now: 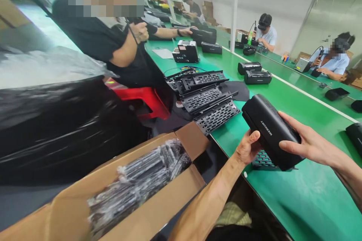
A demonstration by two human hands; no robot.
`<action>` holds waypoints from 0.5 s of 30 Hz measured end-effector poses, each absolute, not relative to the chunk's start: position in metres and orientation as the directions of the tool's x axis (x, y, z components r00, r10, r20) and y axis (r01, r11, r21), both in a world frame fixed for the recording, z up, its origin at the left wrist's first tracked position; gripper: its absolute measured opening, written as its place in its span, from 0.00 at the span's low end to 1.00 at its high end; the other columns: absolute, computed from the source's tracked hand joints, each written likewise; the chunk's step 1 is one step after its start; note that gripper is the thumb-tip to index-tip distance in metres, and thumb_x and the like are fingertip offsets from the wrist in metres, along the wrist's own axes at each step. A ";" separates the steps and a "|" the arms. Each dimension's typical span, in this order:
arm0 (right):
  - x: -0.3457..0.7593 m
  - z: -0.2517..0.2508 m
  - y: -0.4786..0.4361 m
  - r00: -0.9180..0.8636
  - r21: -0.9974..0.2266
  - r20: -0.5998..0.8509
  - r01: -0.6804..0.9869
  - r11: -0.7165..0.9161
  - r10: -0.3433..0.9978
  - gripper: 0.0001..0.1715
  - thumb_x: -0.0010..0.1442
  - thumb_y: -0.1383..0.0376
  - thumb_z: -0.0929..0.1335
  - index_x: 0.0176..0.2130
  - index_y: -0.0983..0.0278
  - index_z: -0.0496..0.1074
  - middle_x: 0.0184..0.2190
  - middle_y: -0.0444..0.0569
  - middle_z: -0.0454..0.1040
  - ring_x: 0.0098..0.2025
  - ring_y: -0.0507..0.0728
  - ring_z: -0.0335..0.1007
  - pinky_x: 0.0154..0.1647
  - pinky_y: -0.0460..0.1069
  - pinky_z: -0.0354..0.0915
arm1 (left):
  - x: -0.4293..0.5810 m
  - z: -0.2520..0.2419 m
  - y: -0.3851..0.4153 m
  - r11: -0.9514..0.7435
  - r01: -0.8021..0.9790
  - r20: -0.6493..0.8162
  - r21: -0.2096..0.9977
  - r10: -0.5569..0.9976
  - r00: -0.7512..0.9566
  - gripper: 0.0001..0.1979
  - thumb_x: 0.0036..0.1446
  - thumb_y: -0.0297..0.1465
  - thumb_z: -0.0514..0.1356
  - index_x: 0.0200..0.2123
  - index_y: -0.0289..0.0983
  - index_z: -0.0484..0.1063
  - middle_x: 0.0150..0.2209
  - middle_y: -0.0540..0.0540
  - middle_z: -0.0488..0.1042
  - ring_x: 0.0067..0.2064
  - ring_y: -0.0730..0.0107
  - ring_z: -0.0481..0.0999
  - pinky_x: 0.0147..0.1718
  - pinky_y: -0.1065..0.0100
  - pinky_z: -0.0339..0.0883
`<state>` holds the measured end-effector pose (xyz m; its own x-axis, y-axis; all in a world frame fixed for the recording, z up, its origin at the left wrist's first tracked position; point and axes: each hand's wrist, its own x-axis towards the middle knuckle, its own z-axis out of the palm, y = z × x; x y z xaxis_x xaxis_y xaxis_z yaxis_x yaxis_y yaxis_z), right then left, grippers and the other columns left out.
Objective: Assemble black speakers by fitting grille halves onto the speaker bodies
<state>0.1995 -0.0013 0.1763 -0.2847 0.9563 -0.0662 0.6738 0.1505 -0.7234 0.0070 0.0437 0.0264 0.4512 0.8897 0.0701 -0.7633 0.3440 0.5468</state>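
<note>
A black, rounded speaker-like case [270,124] marked MERKURY is held tilted above the green table. My left hand [246,147] grips its near lower side, thumb on the front and the other fingers partly hidden behind it. On the other end, my right hand [307,140] is closed round the case with thumb and fingers apart on its two sides. Below the case, a black perforated panel [263,160] lies partly covered on the table. More perforated panels [219,115] are stacked loosely to the left of my hands.
An open cardboard box [181,184] with plastic-wrapped parts [149,165] stands at the left. Behind are a red stool [144,99] and a co-worker in black [93,37]. Similar black cases [258,77] rest along the green table [316,192]. Other people sit across from me.
</note>
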 end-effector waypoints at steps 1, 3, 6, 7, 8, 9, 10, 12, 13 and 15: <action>0.200 0.177 -0.001 -0.288 -0.720 -0.059 0.675 0.159 0.956 0.57 0.60 0.42 0.74 0.78 0.52 0.53 0.74 0.50 0.63 0.68 0.73 0.66 0.71 0.67 0.61 | 0.007 0.027 0.044 0.350 -0.761 0.069 0.546 0.887 0.457 0.35 0.46 0.46 0.78 0.53 0.33 0.78 0.49 0.36 0.85 0.51 0.42 0.84 0.50 0.51 0.78; 0.201 0.178 -0.001 -0.299 -0.713 -0.045 0.678 0.179 0.953 0.56 0.61 0.43 0.74 0.78 0.52 0.53 0.74 0.49 0.62 0.70 0.73 0.64 0.72 0.67 0.60 | 0.006 0.029 0.044 0.350 -0.760 0.070 0.547 0.886 0.458 0.35 0.46 0.46 0.78 0.53 0.33 0.78 0.49 0.36 0.85 0.52 0.41 0.83 0.51 0.50 0.78; 0.201 0.177 0.000 -0.328 -0.695 -0.036 0.687 0.212 0.944 0.56 0.62 0.43 0.73 0.78 0.52 0.52 0.75 0.49 0.61 0.71 0.73 0.63 0.72 0.67 0.60 | 0.005 0.031 0.044 0.326 -0.768 0.072 0.552 0.899 0.433 0.35 0.45 0.46 0.79 0.52 0.33 0.78 0.48 0.37 0.85 0.52 0.41 0.84 0.50 0.50 0.78; 0.201 0.176 0.000 -0.338 -0.685 -0.031 0.693 0.227 0.940 0.56 0.62 0.43 0.73 0.78 0.53 0.51 0.75 0.50 0.61 0.71 0.73 0.63 0.71 0.67 0.61 | 0.006 0.032 0.044 0.315 -0.772 0.070 0.552 0.905 0.419 0.35 0.45 0.46 0.79 0.51 0.33 0.78 0.47 0.38 0.85 0.51 0.42 0.84 0.50 0.50 0.78; 0.201 0.176 0.000 -0.346 -0.670 -0.025 0.702 0.241 0.938 0.56 0.63 0.43 0.72 0.78 0.53 0.50 0.75 0.50 0.61 0.70 0.72 0.64 0.71 0.67 0.62 | 0.007 0.032 0.044 0.308 -0.776 0.066 0.550 0.910 0.408 0.35 0.44 0.46 0.79 0.51 0.33 0.78 0.46 0.38 0.85 0.51 0.42 0.84 0.50 0.51 0.79; 0.200 0.175 0.001 -0.352 -0.651 -0.018 0.715 0.256 0.936 0.55 0.63 0.43 0.72 0.78 0.53 0.50 0.75 0.50 0.61 0.70 0.73 0.65 0.71 0.68 0.62 | 0.008 0.033 0.044 0.304 -0.781 0.064 0.546 0.914 0.401 0.35 0.43 0.47 0.80 0.50 0.33 0.78 0.46 0.38 0.85 0.51 0.42 0.84 0.49 0.51 0.79; 0.200 0.175 0.002 -0.355 -0.631 -0.015 0.729 0.267 0.935 0.55 0.64 0.43 0.71 0.79 0.53 0.49 0.75 0.51 0.61 0.70 0.73 0.65 0.70 0.69 0.62 | 0.009 0.033 0.044 0.302 -0.785 0.062 0.540 0.916 0.395 0.36 0.42 0.47 0.80 0.50 0.34 0.78 0.46 0.38 0.85 0.51 0.42 0.84 0.49 0.51 0.79; 0.200 0.176 0.005 -0.359 -0.595 -0.020 0.754 0.277 0.933 0.55 0.64 0.43 0.71 0.79 0.54 0.49 0.75 0.52 0.60 0.71 0.73 0.64 0.71 0.69 0.63 | 0.012 0.034 0.043 0.299 -0.794 0.061 0.530 0.920 0.387 0.37 0.41 0.48 0.80 0.50 0.34 0.78 0.46 0.38 0.85 0.51 0.42 0.84 0.50 0.51 0.79; 0.201 0.178 0.006 -0.362 -0.585 -0.022 0.760 0.281 0.932 0.55 0.64 0.43 0.70 0.79 0.55 0.49 0.75 0.52 0.60 0.71 0.73 0.63 0.71 0.69 0.63 | 0.013 0.036 0.043 0.296 -0.798 0.061 0.525 0.922 0.382 0.37 0.41 0.48 0.80 0.50 0.34 0.78 0.47 0.38 0.85 0.51 0.42 0.84 0.50 0.50 0.78; 0.204 0.180 0.007 -0.378 -0.584 -0.013 0.754 0.300 0.926 0.54 0.64 0.43 0.71 0.78 0.54 0.51 0.75 0.52 0.61 0.71 0.73 0.63 0.71 0.68 0.63 | 0.014 0.039 0.042 0.279 -0.807 0.064 0.520 0.930 0.363 0.38 0.41 0.47 0.80 0.52 0.35 0.77 0.48 0.39 0.85 0.51 0.43 0.84 0.51 0.50 0.78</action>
<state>0.2039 0.0074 0.1804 -0.3780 0.9257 -0.0133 0.7541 0.2996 -0.5844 0.0145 0.0416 0.0392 0.3628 0.9296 0.0640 -0.8074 0.2793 0.5197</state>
